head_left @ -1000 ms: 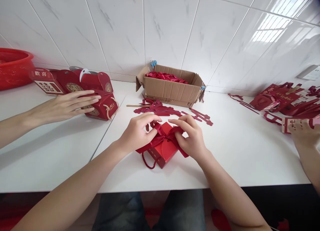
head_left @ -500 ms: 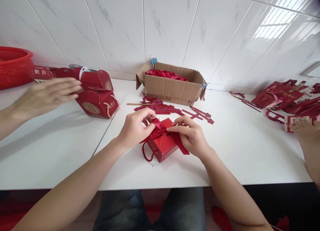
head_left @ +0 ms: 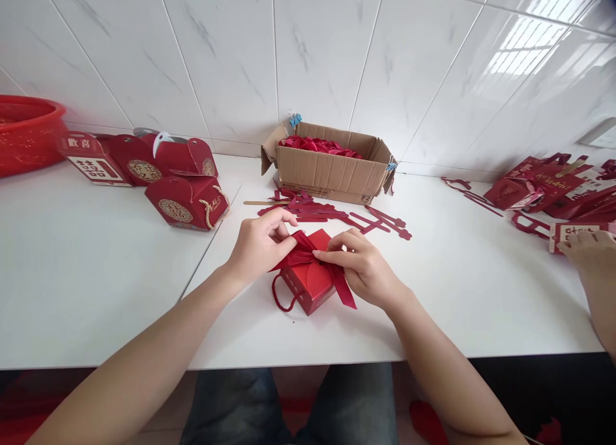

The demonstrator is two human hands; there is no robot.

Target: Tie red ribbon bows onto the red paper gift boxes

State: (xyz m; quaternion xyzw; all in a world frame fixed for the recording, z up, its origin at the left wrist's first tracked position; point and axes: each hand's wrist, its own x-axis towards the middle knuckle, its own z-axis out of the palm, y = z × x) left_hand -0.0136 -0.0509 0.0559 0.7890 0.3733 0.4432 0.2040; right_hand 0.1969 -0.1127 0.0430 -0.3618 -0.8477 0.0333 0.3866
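A small red gift box sits on the white table in front of me, a red cord handle looping out on its left. Across its top runs a dark red ribbon bunched into a bow, with one tail hanging over the right side. My left hand pinches the bow's left loop between thumb and fingers. On the other side, my right hand is closed with its fingertips on the ribbon at the middle of the bow.
Behind the gift box stands a cardboard box of red ribbons, with loose dark red strips before it. Finished-looking red boxes and a red basin are at left. Another person's hand touches a box at right, near red bags.
The other person's hand at left has gone out of view. My right fingertips have shifted slightly left to the bow's middle, and the right ribbon tail hangs differently.
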